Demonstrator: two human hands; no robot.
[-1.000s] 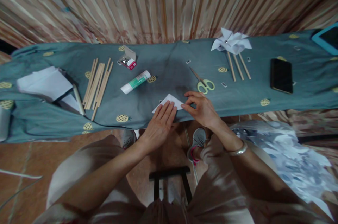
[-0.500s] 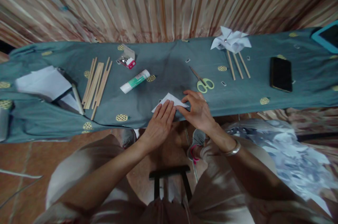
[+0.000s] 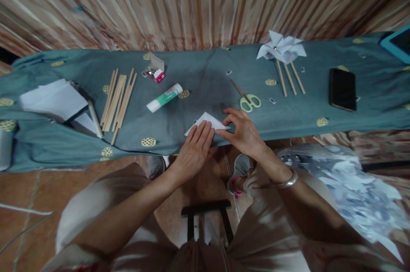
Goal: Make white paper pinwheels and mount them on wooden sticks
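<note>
Paper, white and folded into a flat triangle (image 3: 209, 121), lies at the near edge of the bench (image 3: 198, 75), about midway along it. Its apex points toward the far edge, and its long side runs roughly along the near edge, slanting a little. The left hand (image 3: 194, 149) lies flat on the paper's left half, fingers straight and together, palm down, pressing rather than gripping. The right hand (image 3: 244, 132) rests on the paper's right corner with its fingers curled and the fingertips pinching or pressing the fold; which of the two cannot be told.

Just beyond the right hand lie green-handled scissors (image 3: 246, 99), blades pointing toward the far left. Left of the paper a glue stick (image 3: 164, 97) lies tilted. Near the far edge a small red and white box (image 3: 155, 71) stands with its flap open, small metal pieces inside it. Farther left a bundle of wooden sticks (image 3: 118, 99) lies with its length running from the near edge to the far one, and a stack of white sheets (image 3: 53, 100) sits near the left end. Toward the right end are a white paper pinwheel (image 3: 281, 49) on three sticks and a black phone (image 3: 342, 89).
</note>
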